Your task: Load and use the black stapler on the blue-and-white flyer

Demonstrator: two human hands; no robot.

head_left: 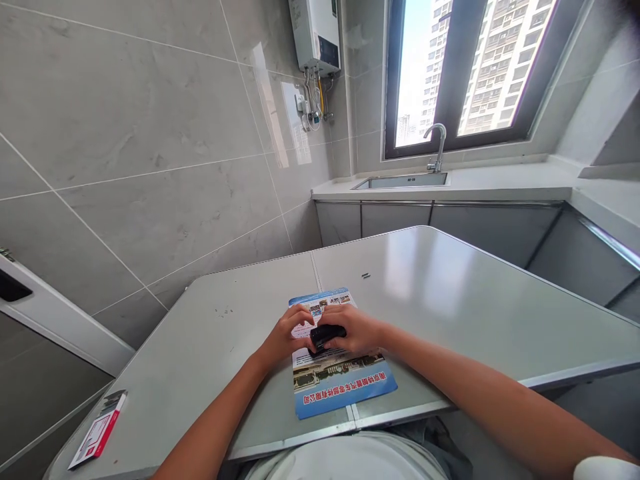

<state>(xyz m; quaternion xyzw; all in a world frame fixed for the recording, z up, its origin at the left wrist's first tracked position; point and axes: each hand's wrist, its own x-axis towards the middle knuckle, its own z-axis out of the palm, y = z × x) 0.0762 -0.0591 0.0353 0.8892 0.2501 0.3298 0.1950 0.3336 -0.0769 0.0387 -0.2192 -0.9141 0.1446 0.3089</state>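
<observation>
A blue and white printed leaflet lies flat on the grey folding table in front of me. Over its middle, my right hand is closed around a small black object, perhaps a stapler, which rests on the leaflet. My left hand sits beside it with curled fingers, its fingertips touching the paper and the black object's left end. The part of the leaflet under both hands is hidden.
A red and white card pack lies at the table's near left corner. Two small metal bits lie past the leaflet. Behind are a counter with a sink, a tap, a window and a wall-mounted heater.
</observation>
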